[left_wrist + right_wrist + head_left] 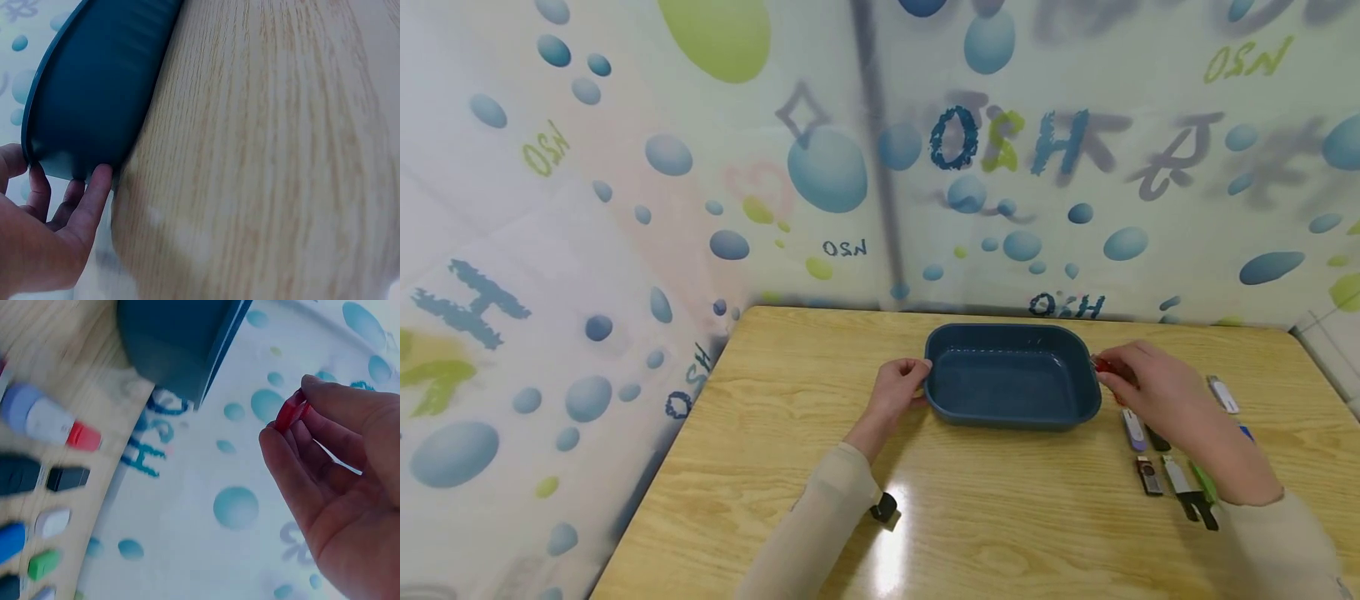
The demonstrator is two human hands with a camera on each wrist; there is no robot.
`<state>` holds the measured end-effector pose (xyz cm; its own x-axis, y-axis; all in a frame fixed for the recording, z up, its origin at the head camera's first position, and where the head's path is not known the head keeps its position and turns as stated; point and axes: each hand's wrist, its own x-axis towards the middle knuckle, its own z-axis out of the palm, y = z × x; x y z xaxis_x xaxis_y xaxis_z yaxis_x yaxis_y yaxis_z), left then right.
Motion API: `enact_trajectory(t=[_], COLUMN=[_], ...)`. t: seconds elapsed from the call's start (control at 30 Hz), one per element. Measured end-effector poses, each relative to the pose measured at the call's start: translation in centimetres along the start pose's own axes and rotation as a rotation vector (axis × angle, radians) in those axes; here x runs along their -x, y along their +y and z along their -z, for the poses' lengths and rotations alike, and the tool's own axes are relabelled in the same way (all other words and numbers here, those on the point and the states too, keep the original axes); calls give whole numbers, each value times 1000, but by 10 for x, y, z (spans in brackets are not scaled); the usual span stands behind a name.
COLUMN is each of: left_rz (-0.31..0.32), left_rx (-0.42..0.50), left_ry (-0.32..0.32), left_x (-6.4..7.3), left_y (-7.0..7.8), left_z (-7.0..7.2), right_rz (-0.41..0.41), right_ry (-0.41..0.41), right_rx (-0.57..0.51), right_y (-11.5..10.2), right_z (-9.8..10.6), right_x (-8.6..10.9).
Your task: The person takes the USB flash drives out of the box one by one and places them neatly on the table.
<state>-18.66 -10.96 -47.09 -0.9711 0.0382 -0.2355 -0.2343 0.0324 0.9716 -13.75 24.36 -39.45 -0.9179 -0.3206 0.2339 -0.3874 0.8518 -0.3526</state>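
Observation:
A dark blue rectangular plastic tray (1011, 417) stands at the back of the wooden table, with nothing seen inside it. My left hand (898, 385) grips its left end, thumb at the rim and fingertips against the outer wall, as the left wrist view also shows. Beside the tray's right end, my right hand (1150, 387) pinches a small red USB flash drive (292, 412) between thumb and fingertips. The drive is held above the table, outside the tray, and the fingers partly cover it.
Several USB flash drives lie at the right under and around my right forearm, among them a white and purple one (1133, 431), a brown and silver one (1148, 476) and a white one (1223, 395). A patterned curtain (760, 167) hangs behind the table (790, 400).

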Motion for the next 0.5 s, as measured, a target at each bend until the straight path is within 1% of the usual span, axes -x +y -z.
enact_trajectory(t=[0.1, 0.17, 0.33, 0.4, 0.5], left_rz=[5, 6, 9, 11, 13], left_rx=[0, -2, -7, -7, -8], left_ry=[-3, -2, 5, 6, 6], left_x=[0, 0, -1, -1, 0], left_y=[1, 1, 0, 0, 0], left_z=[0, 0, 0, 0, -1], right_rz=[-58, -71, -66, -84, -133], right_ry=[-29, -14, 42, 39, 22], right_rx=[5, 15, 30, 33, 44], right_y=[8, 14, 28, 33, 39], right_z=[7, 9, 10, 12, 15], right_x=[8, 13, 27, 33, 40])
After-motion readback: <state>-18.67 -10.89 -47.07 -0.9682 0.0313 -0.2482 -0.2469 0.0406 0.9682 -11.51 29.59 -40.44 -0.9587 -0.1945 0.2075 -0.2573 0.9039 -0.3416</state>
